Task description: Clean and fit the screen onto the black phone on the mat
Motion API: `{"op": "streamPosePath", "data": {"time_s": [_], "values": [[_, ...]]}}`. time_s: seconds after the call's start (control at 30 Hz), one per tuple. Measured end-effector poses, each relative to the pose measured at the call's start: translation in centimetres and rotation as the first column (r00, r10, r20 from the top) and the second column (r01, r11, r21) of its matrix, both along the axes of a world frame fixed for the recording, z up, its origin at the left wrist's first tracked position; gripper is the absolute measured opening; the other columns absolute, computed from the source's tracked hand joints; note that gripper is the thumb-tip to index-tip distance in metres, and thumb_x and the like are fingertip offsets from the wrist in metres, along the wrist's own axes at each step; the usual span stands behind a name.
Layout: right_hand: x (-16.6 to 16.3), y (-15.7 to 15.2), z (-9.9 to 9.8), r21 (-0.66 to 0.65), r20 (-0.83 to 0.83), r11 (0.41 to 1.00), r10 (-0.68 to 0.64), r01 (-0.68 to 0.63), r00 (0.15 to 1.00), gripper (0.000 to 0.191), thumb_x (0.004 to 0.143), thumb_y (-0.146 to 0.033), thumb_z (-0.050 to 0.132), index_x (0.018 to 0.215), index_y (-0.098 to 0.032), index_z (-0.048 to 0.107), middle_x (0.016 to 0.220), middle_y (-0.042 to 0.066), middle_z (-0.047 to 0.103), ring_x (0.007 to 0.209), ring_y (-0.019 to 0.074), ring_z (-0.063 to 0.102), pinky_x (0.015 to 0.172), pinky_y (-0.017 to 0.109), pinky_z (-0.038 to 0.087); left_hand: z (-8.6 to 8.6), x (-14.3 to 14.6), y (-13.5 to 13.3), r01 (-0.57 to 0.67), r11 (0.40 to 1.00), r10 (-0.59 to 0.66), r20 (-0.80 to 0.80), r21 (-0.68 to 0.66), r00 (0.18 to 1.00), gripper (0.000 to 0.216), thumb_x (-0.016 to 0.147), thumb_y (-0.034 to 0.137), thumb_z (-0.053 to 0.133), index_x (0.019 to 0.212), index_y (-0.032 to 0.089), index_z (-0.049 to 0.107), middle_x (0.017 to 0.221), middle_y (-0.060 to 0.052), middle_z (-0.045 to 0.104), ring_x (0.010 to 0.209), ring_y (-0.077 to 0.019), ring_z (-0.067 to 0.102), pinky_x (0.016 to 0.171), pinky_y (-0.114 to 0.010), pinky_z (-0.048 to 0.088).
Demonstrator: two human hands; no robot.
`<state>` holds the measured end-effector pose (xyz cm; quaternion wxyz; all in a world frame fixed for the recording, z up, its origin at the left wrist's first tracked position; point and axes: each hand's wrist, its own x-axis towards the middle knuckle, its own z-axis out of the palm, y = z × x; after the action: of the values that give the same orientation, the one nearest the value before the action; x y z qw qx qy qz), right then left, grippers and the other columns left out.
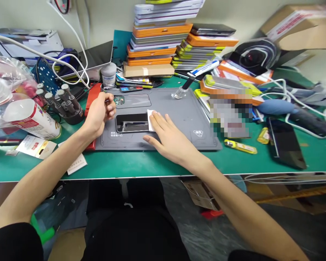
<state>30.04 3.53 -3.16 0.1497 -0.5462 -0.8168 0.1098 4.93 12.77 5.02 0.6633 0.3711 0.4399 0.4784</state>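
Resting the right hand (170, 139) palm down, with fingers stretched out flat and thumb spread away, on a white wipe (150, 121) at the right end of a phone (132, 123). Pressing only from above, without a grip. Holding the left hand (100, 112) near the phone's left end, over the left part of a grey mat (125, 143), with fingers half curled inward; cannot tell of anything held inside them.

Can see the phone lying with a dark, glossy side up, left of the mat's middle, with its right end hidden by wipe and fingers. Can also see a small glass bottle (180, 93) with a black top near the mat's back right corner.

Looking around the green counter (141, 163), can find a black holder (75, 117) of grey tools to the left, a tall stack of boxes (154, 38) behind the mat, and a yellow tube-shaped item (240, 146) beside a larger black phone (286, 143) to the right.
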Motion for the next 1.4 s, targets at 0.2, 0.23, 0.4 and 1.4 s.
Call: {"op": "streamPosePath", "data": {"time_s": [0.2,0.23,0.4,1.4], "values": [[-0.5,2.1,0.3,-0.031,-0.022,0.999,-0.026,0.026,0.999,0.109,0.114,-0.085,0.030,0.185,-0.002,0.031,0.191,0.026,0.027,0.182,0.0387,0.020,0.150,0.064,0.012,0.0,-0.3,0.4,0.001,1.000,0.000,0.035,-0.023,0.999,0.041,0.115,0.016,0.037,0.076,0.022,0.047,0.059,0.008,0.033,0.045,-0.0080,0.035,0.046,-0.021,0.029],[-0.5,2.2,0.3,-0.034,-0.025,0.999,-0.029,0.028,0.999,0.108,0.114,-0.085,0.030,0.185,-0.002,0.030,0.191,0.026,0.026,0.182,0.0387,0.019,0.150,0.064,0.012,0.0,-0.4,0.5,-0.002,1.000,0.003,0.035,-0.029,0.999,0.041,0.115,0.016,0.037,0.076,0.022,0.047,0.059,0.008,0.032,0.045,-0.0081,0.034,0.046,-0.021,0.029],[-0.8,1.2,0.3,-0.020,-0.042,0.999,-0.040,0.039,0.998,0.109,0.114,-0.084,0.032,0.186,-0.003,0.027,0.192,0.025,0.023,0.182,0.0385,0.018,0.150,0.063,0.012,0.0,-0.5,0.7,0.000,1.000,0.001,0.028,-0.023,1.000,0.041,0.113,0.015,0.035,0.074,0.022,0.046,0.058,0.008,0.031,0.045,-0.0086,0.033,0.046,-0.022,0.029],[-2.0,3.0,1.2,0.033,-0.006,0.999,-0.027,0.027,1.000,0.110,0.115,-0.085,0.020,0.181,0.002,0.036,0.188,0.030,0.031,0.180,0.0386,0.027,0.149,0.064,0.017,0.0,-0.3,0.5,0.021,1.000,-0.021,0.023,-0.013,1.000,0.036,0.112,0.022,0.050,0.077,0.024,0.042,0.059,0.008,0.035,0.045,-0.0088,0.032,0.045,-0.019,0.030]]}}
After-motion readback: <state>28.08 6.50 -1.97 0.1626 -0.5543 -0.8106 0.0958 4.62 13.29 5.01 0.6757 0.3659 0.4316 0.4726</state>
